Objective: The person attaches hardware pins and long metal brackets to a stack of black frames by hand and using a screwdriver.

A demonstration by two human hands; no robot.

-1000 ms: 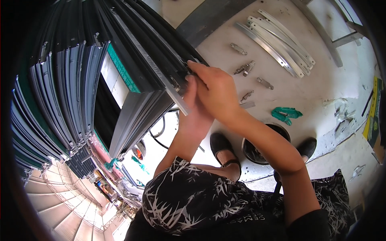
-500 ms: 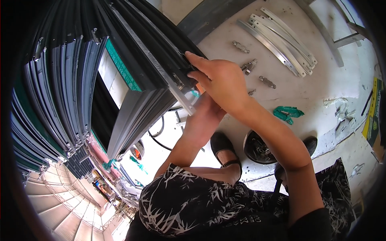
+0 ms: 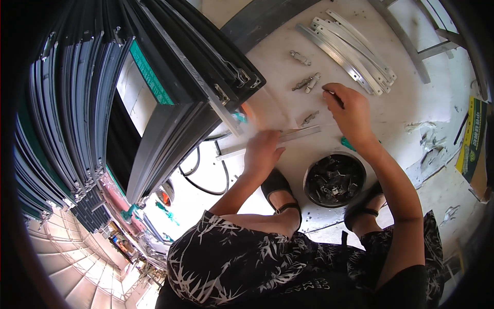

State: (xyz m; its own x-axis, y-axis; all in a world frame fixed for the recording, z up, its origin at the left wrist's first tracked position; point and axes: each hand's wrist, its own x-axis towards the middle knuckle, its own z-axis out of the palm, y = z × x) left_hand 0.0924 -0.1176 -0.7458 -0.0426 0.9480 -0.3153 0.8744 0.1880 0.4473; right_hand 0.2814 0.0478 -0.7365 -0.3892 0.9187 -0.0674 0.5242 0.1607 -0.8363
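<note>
My left hand (image 3: 263, 150) is closed in front of the near corner of the stacked black frame profiles (image 3: 190, 77). A flat silver metal strip (image 3: 303, 133) shows on both sides of it. Whether the fingers grip that strip is hidden. An orange blur (image 3: 252, 114) hovers just above this hand, too smeared to name. My right hand (image 3: 352, 114) is raised to the right, thumb and fingers curled together; anything between them is too small to make out. Small metal fittings (image 3: 310, 82) lie to its left. Metal latch parts (image 3: 242, 77) sit in the profile ends.
Several perforated silver strips (image 3: 350, 54) lie at the far right of the white surface. A round black bowl (image 3: 335, 180) of small dark parts stands between my feet. Green scraps (image 3: 348, 144) lie behind it. A yellow-green box (image 3: 471, 136) is at the right edge.
My right hand has left the profile corner and moved right. My left hand has drawn slightly away from it. The latch parts and the bowl have come into fuller view.
</note>
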